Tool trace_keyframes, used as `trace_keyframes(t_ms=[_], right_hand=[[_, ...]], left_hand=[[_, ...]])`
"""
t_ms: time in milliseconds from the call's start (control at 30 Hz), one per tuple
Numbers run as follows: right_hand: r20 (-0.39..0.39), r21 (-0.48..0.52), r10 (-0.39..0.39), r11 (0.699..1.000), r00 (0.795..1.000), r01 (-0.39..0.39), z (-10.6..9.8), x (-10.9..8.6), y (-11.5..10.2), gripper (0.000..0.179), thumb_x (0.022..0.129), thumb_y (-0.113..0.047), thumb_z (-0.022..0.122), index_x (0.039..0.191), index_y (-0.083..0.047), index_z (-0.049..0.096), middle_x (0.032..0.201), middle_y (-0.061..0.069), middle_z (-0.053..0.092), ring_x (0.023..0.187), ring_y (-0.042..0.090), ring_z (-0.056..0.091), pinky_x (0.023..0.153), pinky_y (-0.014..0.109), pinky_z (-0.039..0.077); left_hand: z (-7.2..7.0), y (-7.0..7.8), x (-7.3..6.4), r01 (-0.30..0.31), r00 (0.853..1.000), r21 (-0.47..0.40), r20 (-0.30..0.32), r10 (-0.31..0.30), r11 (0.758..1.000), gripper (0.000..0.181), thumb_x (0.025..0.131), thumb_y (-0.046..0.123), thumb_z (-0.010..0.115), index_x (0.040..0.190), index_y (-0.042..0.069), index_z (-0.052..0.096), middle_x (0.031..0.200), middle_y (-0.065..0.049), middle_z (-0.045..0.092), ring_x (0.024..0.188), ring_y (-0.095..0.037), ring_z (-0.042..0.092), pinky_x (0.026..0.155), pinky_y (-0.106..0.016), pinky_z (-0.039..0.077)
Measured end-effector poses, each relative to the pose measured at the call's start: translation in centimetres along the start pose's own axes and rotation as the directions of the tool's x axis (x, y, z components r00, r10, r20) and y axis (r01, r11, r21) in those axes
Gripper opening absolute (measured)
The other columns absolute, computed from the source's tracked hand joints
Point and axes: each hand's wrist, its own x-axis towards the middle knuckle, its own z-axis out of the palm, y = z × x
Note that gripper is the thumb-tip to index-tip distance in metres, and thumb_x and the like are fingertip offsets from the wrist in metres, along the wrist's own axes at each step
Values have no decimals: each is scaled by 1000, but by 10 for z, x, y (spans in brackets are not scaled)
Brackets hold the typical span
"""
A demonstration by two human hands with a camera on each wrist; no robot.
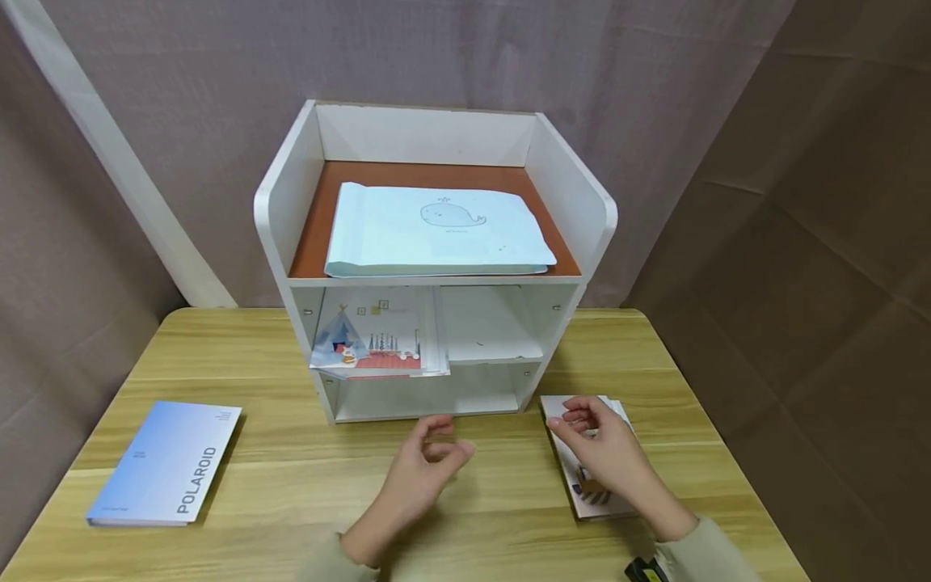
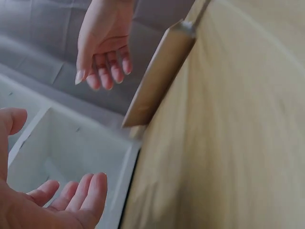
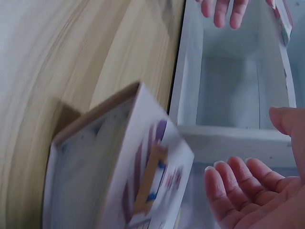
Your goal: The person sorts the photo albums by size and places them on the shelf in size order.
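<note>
My left hand [image 1: 416,473] hovers over the table in front of the white shelf unit [image 1: 582,190], fingers loosely curved and holding nothing. Above the thick book [image 1: 592,503] with a patterned cover, at the table's right, is my right hand [image 1: 607,453]; its fingers are also loosely bent, with nothing between them. In the right wrist view, the book's printed cover [image 3: 155,167] and page edges lie beside the right hand [image 3: 257,195], apart from it. The left wrist view shows both hands empty, the left hand [image 2: 57,200] near the shelf's lower compartment.
A pale blue whale-print book [image 1: 444,230] lies on the shelf's brown top. Picture-covered booklets [image 1: 381,339] jut from the middle level's left side. A blue POLAROID album [image 1: 167,465] lies at the table's left. Curtains [image 1: 436,48] hang behind.
</note>
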Motion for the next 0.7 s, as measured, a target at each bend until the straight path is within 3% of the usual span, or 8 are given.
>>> trace_keyframes(t_ms=[367, 533, 700], right_hand=[[-2, -50, 78, 996, 997, -78, -9, -1, 22, 60, 88, -51, 66, 123, -3, 54, 106, 8, 62, 94, 19, 58, 79, 33, 51], [-13, -68, 125, 990, 992, -126, -14, -3, 33, 68, 88, -51, 65, 129, 0, 48, 116, 17, 59, 104, 28, 56, 88, 44, 48], [-11, -104, 155, 982, 988, -155, -20, -4, 43, 79, 89, -56, 62, 134, 6, 42, 128, 28, 52, 119, 41, 48, 100, 55, 38]], left_hand=[[52, -20, 4, 75, 989, 4, 127, -75, 997, 72, 84, 36, 75, 139, 2, 43, 130, -17, 52, 107, -26, 58, 82, -31, 53], [69, -22, 4, 55, 986, -12, 158, -52, 998, 73, 84, 30, 76, 140, -1, 41, 130, -17, 52, 108, -29, 57, 83, -29, 52], [81, -28, 7, 47, 986, -28, 162, -42, 998, 75, 83, 29, 77, 141, -1, 39, 132, -17, 49, 110, -29, 56, 86, -31, 52]])
